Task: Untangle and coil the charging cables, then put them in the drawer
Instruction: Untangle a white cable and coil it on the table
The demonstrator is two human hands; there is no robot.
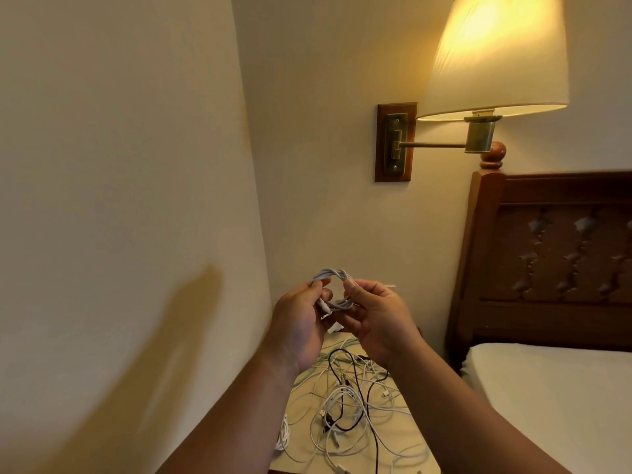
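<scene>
Coiled cable (333, 289): white, wound into a small ring of several loops and held in the air above the nightstand (307, 409), in front of the wall corner. From my feed the ring stands roughly upright, its open middle facing the camera. It is near round, so I note no clear long axis. One short end with a white plug hangs down below the ring, between the palms.

Left hand (301, 323): thumb and fingertips pinch the ring's left side, fingers curled in.

Right hand (372, 316): thumb and fingers curl round the ring's right side. Both grips are closed on the same coil.

Below the hands, the loose cables (349, 405) lie tangled across the nightstand, mostly white, with one black lead looping through them. Some trail over its left edge.

Further right: a lit wall lamp (492, 56) on a swing arm, a dark wooden headboard (561, 254) and a white bed (554, 405).
</scene>
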